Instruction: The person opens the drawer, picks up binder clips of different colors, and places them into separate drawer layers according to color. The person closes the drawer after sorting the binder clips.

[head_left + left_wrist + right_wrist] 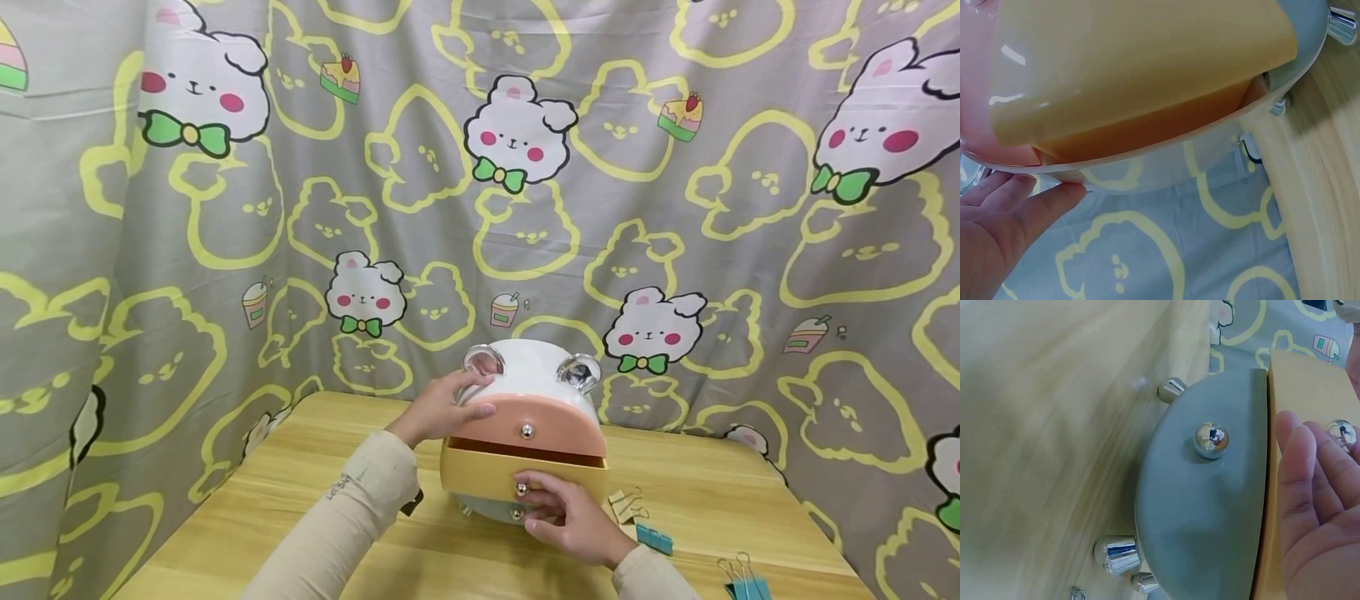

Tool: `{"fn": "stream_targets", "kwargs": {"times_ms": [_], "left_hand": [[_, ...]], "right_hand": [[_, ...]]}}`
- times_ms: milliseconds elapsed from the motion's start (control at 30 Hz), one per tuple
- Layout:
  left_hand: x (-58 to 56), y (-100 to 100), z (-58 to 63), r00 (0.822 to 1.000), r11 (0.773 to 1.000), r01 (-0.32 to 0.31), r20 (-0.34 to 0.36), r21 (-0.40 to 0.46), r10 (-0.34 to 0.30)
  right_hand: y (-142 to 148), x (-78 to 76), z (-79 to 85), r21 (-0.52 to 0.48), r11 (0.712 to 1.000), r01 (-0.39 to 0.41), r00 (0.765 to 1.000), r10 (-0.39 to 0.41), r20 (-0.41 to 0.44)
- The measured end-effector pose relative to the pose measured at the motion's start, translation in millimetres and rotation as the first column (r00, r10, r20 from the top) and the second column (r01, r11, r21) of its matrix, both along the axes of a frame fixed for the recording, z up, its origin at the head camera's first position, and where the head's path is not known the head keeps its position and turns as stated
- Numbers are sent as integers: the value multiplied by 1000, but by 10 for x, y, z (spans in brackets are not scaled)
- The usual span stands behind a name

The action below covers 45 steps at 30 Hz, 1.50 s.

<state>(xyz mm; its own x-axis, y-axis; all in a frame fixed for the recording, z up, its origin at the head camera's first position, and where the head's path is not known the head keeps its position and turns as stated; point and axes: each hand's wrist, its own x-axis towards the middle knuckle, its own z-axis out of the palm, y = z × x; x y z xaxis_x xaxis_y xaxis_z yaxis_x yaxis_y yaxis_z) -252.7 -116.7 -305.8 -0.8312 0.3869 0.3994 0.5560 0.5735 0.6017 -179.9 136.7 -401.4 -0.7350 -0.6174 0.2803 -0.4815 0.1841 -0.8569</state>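
A small rounded drawer cabinet (525, 367) with a white shell and clear ears stands on the table. Its pink drawer (551, 423) is closed, while the yellow drawer (1147, 62) is pulled partly out, showing its hollow inside. Below is a grey-green drawer (1204, 506) with a silver knob. My left hand (447, 407) rests against the cabinet's upper left side, fingers by the ear and thumb at the pink front. My right hand (566, 515) is at the yellow drawer front, its fingers around the round silver knob (1340, 432).
Right of the cabinet lie pale binder clips (626, 505) and a teal binder clip (654, 539). Another teal clip (748, 588) sits nearer the front. A patterned curtain (450, 208) hangs behind the wooden table (720, 475).
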Motion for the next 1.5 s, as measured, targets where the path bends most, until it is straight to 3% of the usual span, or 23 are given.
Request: {"fn": "stream_targets", "kwargs": {"times_ms": [200,433,567,767,1033,1500], "left_hand": [[17,-11,6,1000,1000,2,4,-3,-2],[37,4,20,996,997,71,-47,-25,-72],[42,6,29,996,997,78,-46,-25,-79],[38,-1,21,996,995,93,-9,-26,-94],[47,0,36,995,993,97,36,-62,-95],[8,-1,12,995,993,94,28,-68,-93]], "right_hand": [[11,64,-11,7,1000,-23,1000,23,0],[33,107,-53,0,999,-43,999,43,-23],[33,144,-87,-9,998,-68,997,67,-49],[25,236,-81,-11,995,-101,992,100,-72],[18,318,-40,16,993,-121,977,122,-176],[33,414,3,14,984,-178,984,178,32]]}}
